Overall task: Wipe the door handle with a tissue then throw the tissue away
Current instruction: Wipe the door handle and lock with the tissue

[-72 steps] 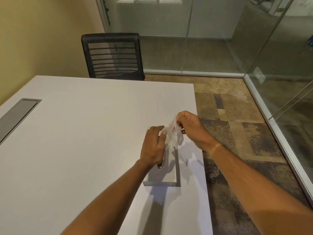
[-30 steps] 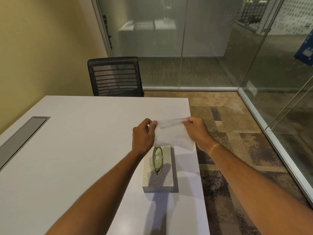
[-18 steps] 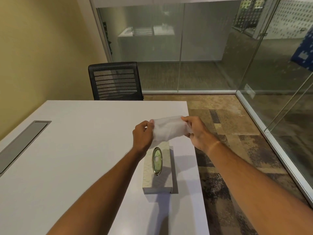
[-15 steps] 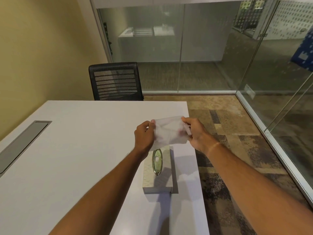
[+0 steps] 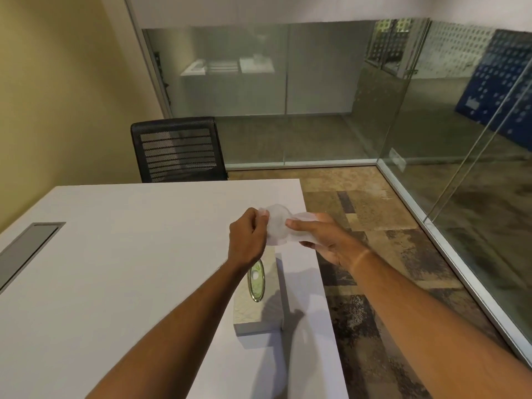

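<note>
You will find no readable text, label, brand, number or sign anywhere in the head view. The tissue box [image 5: 260,308] carries only an embossed pattern and an oval opening; no lettering shows on it. The tissue [image 5: 277,227] is plain. The blue panel [image 5: 502,82] behind the glass partition shows a pattern of pale dots and a small pale mark near its lower edge, too blurred for you to read. A small pale tag [image 5: 398,159] low on the glass is likewise illegible.
</note>
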